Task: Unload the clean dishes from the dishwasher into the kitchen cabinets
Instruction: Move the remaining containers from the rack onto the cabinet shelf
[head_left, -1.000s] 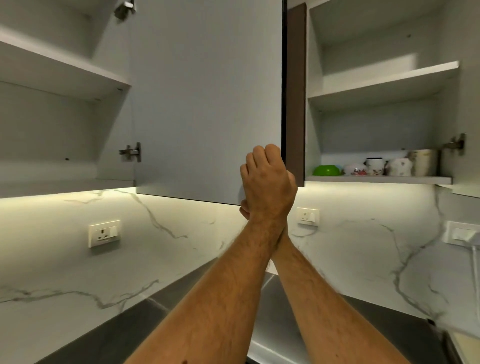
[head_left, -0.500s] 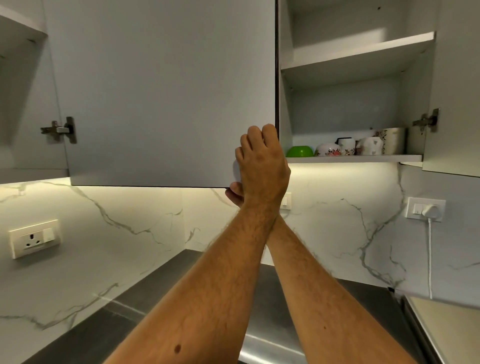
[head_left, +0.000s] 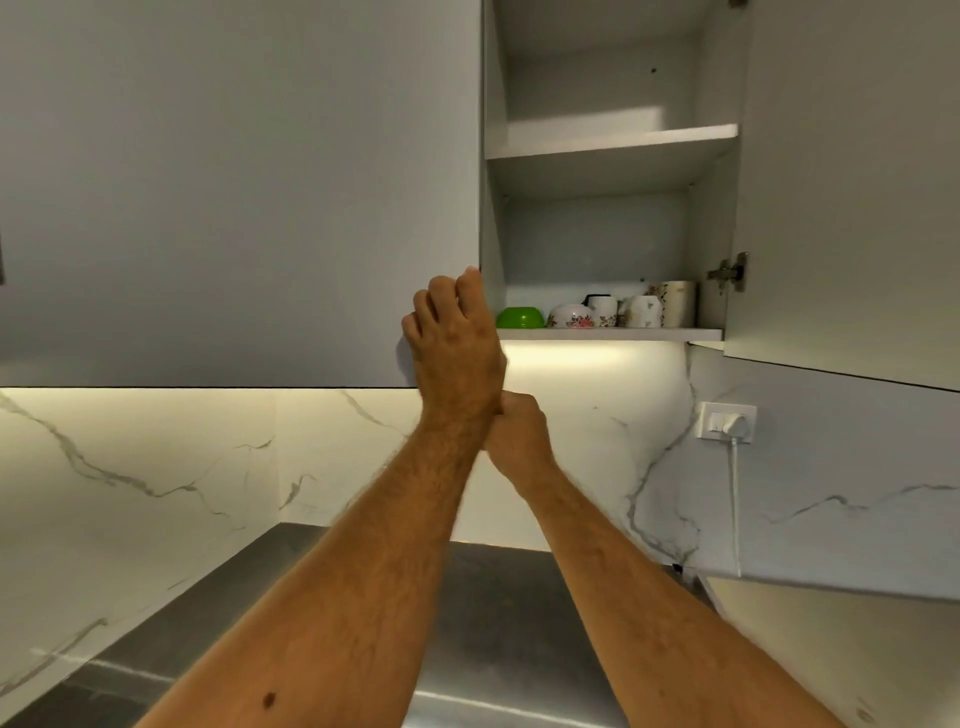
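**Head view: both hands at the cabinet door, crockery already on the shelf**

Head view looks up at a grey cabinet door (head_left: 239, 192) that fills the upper left. The left hand (head_left: 454, 338) is raised against that door's right edge, near its bottom corner, fingers curled over the edge as if gripping it. The right hand (head_left: 517, 431) sits just below the door's corner, tucked behind the left wrist; its fingers look curled, but whether they hold anything I cannot tell, since the left arm hides them.

Right of the door an open cabinet shows its lower shelf (head_left: 608, 334) carrying a row of clean pieces: a green bowl (head_left: 519, 317) nearest the door, then a flowered white bowl (head_left: 570, 316), a flowered mug (head_left: 602, 310), a white mug (head_left: 644, 310) and a taller flowered canister (head_left: 678, 304) farthest from it. All stand upright and close together. The upper shelf (head_left: 613, 143) holds nothing that shows.

Judging by this, part of the unloading is done. The dishwasher is out of sight, so what remains cannot be read. Neither hand visibly carries a dish. Below the door lies a steel bench (head_left: 498, 623).
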